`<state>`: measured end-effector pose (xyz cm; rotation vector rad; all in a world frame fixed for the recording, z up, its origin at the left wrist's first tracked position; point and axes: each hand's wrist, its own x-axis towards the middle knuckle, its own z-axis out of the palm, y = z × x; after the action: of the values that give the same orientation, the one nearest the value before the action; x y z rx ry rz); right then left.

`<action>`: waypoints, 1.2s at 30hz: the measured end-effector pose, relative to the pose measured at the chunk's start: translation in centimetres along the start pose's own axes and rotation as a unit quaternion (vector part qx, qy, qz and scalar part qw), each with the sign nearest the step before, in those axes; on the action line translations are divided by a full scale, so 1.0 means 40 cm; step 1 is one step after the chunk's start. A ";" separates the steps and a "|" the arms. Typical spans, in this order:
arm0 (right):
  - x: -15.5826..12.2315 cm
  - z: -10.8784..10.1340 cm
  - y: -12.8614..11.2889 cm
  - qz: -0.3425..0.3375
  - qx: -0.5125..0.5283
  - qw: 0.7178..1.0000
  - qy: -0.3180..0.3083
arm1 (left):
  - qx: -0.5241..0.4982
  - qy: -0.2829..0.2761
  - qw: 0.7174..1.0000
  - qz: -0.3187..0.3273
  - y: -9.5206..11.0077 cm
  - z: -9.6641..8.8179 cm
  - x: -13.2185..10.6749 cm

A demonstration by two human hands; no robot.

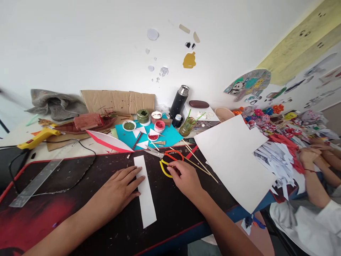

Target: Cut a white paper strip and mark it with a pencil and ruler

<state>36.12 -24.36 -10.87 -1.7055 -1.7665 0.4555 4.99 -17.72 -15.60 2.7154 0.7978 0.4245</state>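
A long white paper strip (147, 199) lies lengthwise on the dark mat. My left hand (122, 186) rests flat with fingers spread, the fingertips pressing on the strip's left side. Just right of the strip, my right hand (185, 177) has its thumb and fingers closed on the yellow handle of a pair of scissors (172, 154). One scissor handle is yellow and the other orange; the blades point away to the left, slightly apart. A large white paper sheet (231, 160) lies to the right of my right hand.
Thin wooden sticks (205, 161) lie beyond my right hand. Paint jars (143, 116) stand on blue paper (122, 131), near a black thermos (179, 101). A clear ruler (37, 183) and yellow glue gun (39, 137) lie left. Another person's hands (310, 156) are at far right by paper strips.
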 end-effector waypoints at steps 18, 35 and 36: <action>0.062 -0.015 0.017 -0.041 -0.224 0.970 -0.085 | 0.102 0.060 0.992 0.032 0.013 0.031 -0.008; 0.097 -0.029 0.047 -0.005 -0.221 0.971 -0.093 | 0.153 0.080 0.984 0.046 0.031 0.026 -0.005; 0.097 -0.029 0.045 0.002 -0.224 0.970 -0.098 | 0.146 0.080 0.985 0.044 0.030 0.027 -0.006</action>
<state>38.40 -20.59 -10.40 -2.0253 -2.1313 0.2399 5.76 -19.03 -16.21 3.0285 0.8418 0.5936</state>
